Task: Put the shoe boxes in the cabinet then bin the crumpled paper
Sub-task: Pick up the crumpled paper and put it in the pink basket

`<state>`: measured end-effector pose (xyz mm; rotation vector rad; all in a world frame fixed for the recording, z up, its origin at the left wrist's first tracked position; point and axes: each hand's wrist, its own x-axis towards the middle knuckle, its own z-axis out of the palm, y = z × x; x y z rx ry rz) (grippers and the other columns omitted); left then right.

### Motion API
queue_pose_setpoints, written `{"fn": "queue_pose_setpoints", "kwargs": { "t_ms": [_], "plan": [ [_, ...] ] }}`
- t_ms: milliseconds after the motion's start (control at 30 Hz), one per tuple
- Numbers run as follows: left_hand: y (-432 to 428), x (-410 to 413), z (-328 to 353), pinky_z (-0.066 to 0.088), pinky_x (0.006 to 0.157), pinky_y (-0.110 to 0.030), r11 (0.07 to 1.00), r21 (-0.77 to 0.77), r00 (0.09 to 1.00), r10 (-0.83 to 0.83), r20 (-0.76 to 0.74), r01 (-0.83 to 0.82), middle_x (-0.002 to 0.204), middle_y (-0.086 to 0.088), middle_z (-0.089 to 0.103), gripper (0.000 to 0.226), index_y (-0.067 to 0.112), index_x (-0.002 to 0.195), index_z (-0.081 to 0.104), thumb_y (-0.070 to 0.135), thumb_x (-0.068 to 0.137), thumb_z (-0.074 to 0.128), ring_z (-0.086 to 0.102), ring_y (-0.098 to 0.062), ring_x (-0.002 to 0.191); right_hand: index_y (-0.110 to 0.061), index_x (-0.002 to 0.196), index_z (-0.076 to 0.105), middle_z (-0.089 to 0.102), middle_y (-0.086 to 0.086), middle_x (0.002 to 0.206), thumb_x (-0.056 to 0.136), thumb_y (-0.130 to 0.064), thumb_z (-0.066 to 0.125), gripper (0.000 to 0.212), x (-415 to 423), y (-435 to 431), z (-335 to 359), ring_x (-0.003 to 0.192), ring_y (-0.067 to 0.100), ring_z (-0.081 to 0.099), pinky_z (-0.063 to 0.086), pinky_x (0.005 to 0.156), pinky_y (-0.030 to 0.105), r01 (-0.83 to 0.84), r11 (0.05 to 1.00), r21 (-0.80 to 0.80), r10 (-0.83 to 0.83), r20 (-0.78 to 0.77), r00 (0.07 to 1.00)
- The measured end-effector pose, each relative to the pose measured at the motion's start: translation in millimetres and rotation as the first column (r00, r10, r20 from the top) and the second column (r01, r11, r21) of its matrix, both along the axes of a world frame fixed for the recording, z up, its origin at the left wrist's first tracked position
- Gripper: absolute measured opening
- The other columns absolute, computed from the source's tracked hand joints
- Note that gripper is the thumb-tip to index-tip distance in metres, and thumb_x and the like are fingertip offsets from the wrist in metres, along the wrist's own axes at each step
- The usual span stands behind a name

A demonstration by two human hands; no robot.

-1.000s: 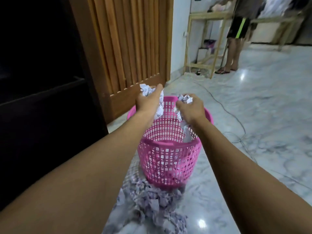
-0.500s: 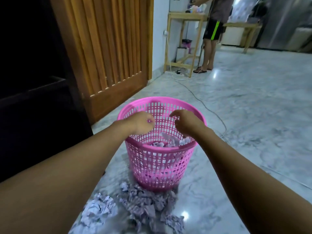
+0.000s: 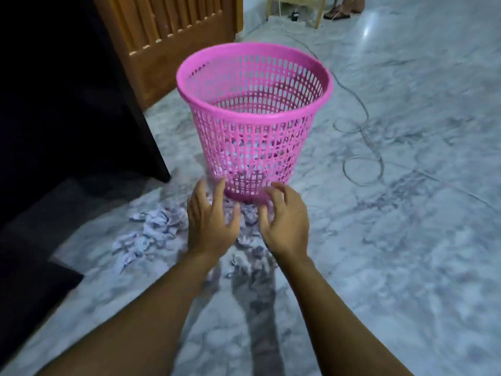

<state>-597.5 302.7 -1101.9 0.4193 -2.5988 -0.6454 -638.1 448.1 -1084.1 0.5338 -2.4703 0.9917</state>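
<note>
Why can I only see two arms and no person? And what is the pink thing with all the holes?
The camera sits on the person's head and looks down, so you see what they see: their own arms. The left hand and right hand are both open and hold nothing; they reach down over a pile of crumpled paper on the marble floor. The pink thing is a plastic basket, used as the bin, standing upright just behind the paper. Some paper seems to show through its holes. A loose cable lies on the floor to the right.
</note>
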Motion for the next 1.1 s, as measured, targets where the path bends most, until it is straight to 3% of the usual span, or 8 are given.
{"fn": "queue_pose_setpoints", "kwargs": {
  "t_ms": [100, 200, 333, 500, 600, 767, 967, 1100],
  "plan": [
    [17.6, 38.8, -67.9, 0.015, 0.119, -0.049, 0.986, 0.027, 0.879, -0.162, 0.448, 0.167, 0.162, -0.013, 0.001, 0.081, 0.036, 0.153, 0.009, 0.062, 0.085, 0.046, 0.006, -0.034, 0.148, -0.014, 0.123, 0.065, 0.055, 0.012, 0.133, 0.089, -0.017, 0.061, 0.034, 13.7, 23.7, -54.8, 0.124, 0.029, 0.05, 0.044, 0.101, 0.04, -0.003, 0.999, 0.053, -0.017, 0.364, 0.931],
    [37.3, 56.1, -112.7, 0.001, 0.12, -0.051, 0.975, 0.085, 0.804, -0.22, 0.553, 0.207, 0.161, -0.005, -0.017, 0.08, 0.056, 0.145, -0.009, 0.073, 0.082, 0.037, -0.012, -0.027, 0.149, -0.021, 0.136, 0.056, 0.04, 0.011, 0.151, 0.094, -0.029, 0.058, 0.043, 13.1, 37.0, -91.9, 0.14, 0.024, 0.034, 0.032, 0.111, 0.034, 0.033, 0.993, 0.11, -0.086, 0.523, 0.848],
    [65.2, 44.9, -130.1, 0.005, 0.119, -0.05, 0.985, -0.019, 0.862, -0.139, 0.488, 0.169, 0.161, -0.007, 0.002, 0.076, 0.051, 0.149, 0.009, 0.066, 0.081, 0.041, 0.005, -0.031, 0.147, -0.025, 0.143, 0.047, 0.027, 0.009, 0.16, 0.096, -0.038, 0.055, 0.049, -6.1, 33.2, -109.5, 0.148, 0.024, 0.018, 0.019, 0.12, 0.038, -0.025, 0.995, 0.093, -0.028, 0.528, 0.849],
    [77.9, 29.5, -135.4, 0.05, 0.084, -0.049, 0.986, -0.145, 0.947, -0.03, 0.319, 0.08, 0.126, -0.015, 0.059, 0.035, 0.023, 0.11, 0.069, 0.028, 0.076, 0.077, 0.058, -0.038, 0.109, -0.025, 0.145, 0.045, 0.023, 0.008, 0.162, 0.096, -0.042, 0.054, 0.052, -42.3, 19.9, -119.0, 0.15, 0.026, 0.016, 0.02, 0.12, 0.045, -0.136, 0.978, 0.159, 0.048, 0.463, 0.885],
    [75.3, 27.2, -134.9, 0.052, 0.073, -0.043, 0.979, -0.174, 0.965, -0.061, 0.255, 0.108, 0.111, -0.011, 0.062, 0.011, 0.015, 0.096, 0.066, 0.021, 0.087, 0.066, 0.059, -0.033, 0.093, -0.021, 0.143, 0.047, 0.032, 0.009, 0.157, 0.095, -0.038, 0.056, 0.052, -57.2, 14.4, -119.4, 0.144, 0.027, 0.029, 0.03, 0.115, 0.043, -0.207, 0.968, 0.145, 0.133, 0.404, 0.905],
    [54.1, 30.7, -134.7, 0.047, 0.064, -0.044, 0.967, -0.029, 0.96, -0.249, 0.132, 0.255, 0.076, -0.01, 0.052, 0.011, 0.007, 0.074, 0.054, 0.012, 0.084, 0.054, 0.052, -0.03, 0.071, -0.024, 0.143, 0.048, 0.048, 0.006, 0.146, 0.095, -0.038, 0.054, 0.05, -69.6, 4.2, -127.0, 0.129, 0.028, 0.045, 0.04, 0.105, 0.042, -0.3, 0.9, 0.317, 0.153, 0.416, 0.897],
    [30.1, 38.6, -134.7, 0.033, 0.061, -0.028, 0.983, 0.053, 0.974, -0.168, -0.154, 0.178, 0.07, -0.001, 0.039, 0.02, 0.018, 0.068, 0.039, 0.01, 0.08, 0.053, 0.039, -0.02, 0.067, -0.008, 0.119, 0.064, 0.054, 0.017, 0.122, 0.091, -0.004, 0.056, 0.03, -75.7, 6.1, -123.9, 0.111, 0.029, 0.053, 0.045, 0.099, 0.04, -0.169, 0.985, -0.02, 0.147, 0.597, 0.789],
    [20.7, 27.7, -128.8, 0.038, 0.061, -0.035, 0.994, 0.071, 0.971, -0.059, -0.231, 0.078, 0.07, -0.002, 0.041, 0.032, 0.019, 0.066, 0.042, 0.026, 0.091, 0.06, 0.043, -0.025, 0.07, -0.003, 0.118, 0.066, 0.043, 0.011, 0.111, 0.083, 0.007, 0.057, 0.037, -76.6, 18.5, -97.7, 0.084, 0.011, 0.048, 0.038, 0.077, 0.004, -0.084, 0.992, -0.092, 0.119, 0.49, 0.864]
  ]
}}
